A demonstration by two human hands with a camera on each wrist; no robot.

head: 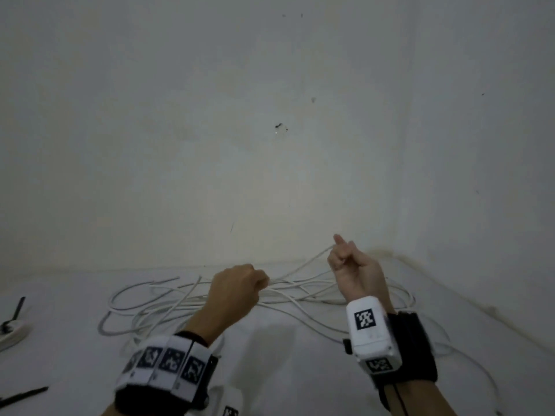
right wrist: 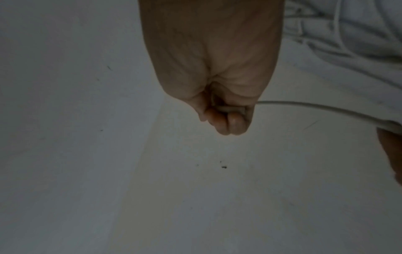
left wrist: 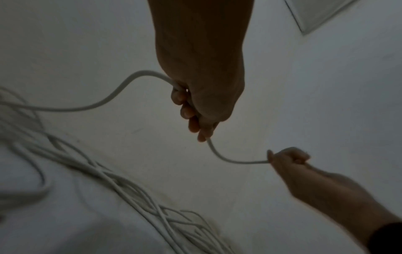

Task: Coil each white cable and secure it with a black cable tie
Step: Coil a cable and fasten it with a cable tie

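A long white cable (head: 168,307) lies in loose tangled loops on the white surface near the wall. My left hand (head: 240,288) is closed in a fist round one strand of it (left wrist: 121,87), which runs through the fist and out at the fingertips (left wrist: 202,135). From there a short span of the cable (left wrist: 230,159) curves over to my right hand (head: 345,259), raised higher and to the right. The right hand (right wrist: 226,118) grips the cable's end in its curled fingers, the strand (right wrist: 315,105) leaving to the right.
A black cable tie (head: 18,307) lies at the far left by a white coiled bundle (head: 12,334), and another black tie (head: 24,396) lies at the lower left. The wall (head: 270,145) stands close behind the cable, with a corner at right.
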